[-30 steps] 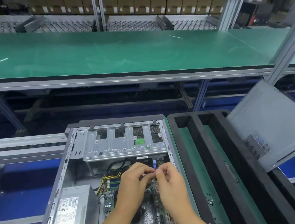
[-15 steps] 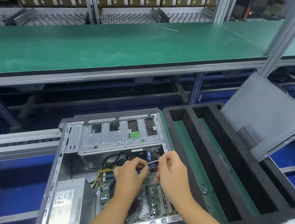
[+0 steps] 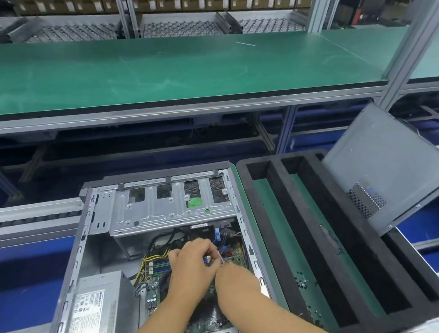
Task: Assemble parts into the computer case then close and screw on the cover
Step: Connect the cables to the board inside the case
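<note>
**Case build check-in: down to cabling, cover not on yet**

The case (image 3: 102,254) lies on its side with the open face up, lower left-centre of the frame. Already in there: the PSU (image 3: 97,314) in the lower left corner, the drive cage (image 3: 169,204) across the top end, and the board (image 3: 208,324) flat on the case floor. Yellow and black wires (image 3: 152,259) run down to the board. So I'd say the big parts are in.

Both hands are over the board, bottom centre. The left hand (image 3: 195,267) has its fingers (image 3: 204,247) curled, with thumb and forefinger pinching what looks like a thin pale cable (image 3: 220,256) just above the board. The right hand (image 3: 237,280) sits right against it. You only see its back, and the fingers are tucked underneath, so I can't tell if they're holding anything.

The cover (image 3: 388,166) is off, propped at a tilt at the right of the frame against the far corner of a black foam tray (image 3: 293,241). That tray sits just beside the case. There are small dark bits (image 3: 303,282) in one of its green channels, maybe screws, but they're too small to call.

My guess at what's left: get that cable seated, then put the cover on and screw it down. Neither of those last two has started.
</note>
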Demonstrator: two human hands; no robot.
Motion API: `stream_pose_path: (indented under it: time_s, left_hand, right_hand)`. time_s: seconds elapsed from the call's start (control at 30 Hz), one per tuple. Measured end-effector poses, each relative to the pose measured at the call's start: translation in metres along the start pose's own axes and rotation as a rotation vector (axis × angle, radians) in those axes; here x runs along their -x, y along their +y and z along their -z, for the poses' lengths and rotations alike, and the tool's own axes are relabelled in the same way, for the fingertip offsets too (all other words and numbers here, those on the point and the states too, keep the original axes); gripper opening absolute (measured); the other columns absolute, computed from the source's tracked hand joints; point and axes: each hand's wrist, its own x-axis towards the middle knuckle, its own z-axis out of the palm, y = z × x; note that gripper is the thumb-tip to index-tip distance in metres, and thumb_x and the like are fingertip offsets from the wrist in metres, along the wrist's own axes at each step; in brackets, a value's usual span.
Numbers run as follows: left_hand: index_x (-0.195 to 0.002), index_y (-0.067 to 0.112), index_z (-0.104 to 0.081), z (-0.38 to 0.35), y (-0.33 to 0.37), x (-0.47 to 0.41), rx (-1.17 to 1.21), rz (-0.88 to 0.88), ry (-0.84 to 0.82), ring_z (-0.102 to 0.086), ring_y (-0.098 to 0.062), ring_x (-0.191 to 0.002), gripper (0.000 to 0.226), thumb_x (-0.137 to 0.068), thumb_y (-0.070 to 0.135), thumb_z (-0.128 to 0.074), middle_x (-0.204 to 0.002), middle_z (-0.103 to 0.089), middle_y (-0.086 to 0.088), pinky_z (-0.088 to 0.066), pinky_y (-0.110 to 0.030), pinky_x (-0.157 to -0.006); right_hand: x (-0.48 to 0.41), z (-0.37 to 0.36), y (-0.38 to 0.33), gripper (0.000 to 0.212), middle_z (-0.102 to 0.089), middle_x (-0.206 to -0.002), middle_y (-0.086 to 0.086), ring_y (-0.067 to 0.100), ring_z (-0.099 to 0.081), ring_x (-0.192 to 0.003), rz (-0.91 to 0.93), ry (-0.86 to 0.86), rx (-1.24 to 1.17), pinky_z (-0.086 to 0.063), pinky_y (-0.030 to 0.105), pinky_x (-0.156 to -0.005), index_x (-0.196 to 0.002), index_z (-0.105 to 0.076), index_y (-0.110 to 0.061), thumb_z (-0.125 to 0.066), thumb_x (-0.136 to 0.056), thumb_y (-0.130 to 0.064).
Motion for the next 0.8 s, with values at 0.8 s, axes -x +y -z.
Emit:
stream_pose_path:
  time_s: [0.8]
  left_hand:
    - [-0.091,0.033,-0.059,0.027,0.010,0.012,0.343,0.119,0.254,-0.058,0.001,-0.078,0.024,-0.095,0.011,-0.052,-0.088,-0.065,0.014,-0.044,-0.024,-0.072]
  right_hand:
    - [0.026,-0.002,0.001,0.022,-0.060,-0.104,0.003,0.025,-0.057,-0.096,0.257,0.382,-0.583,-0.044,0.037,-0.080,-0.098,-0.059,-0.016,-0.042,-0.094,-0.003]
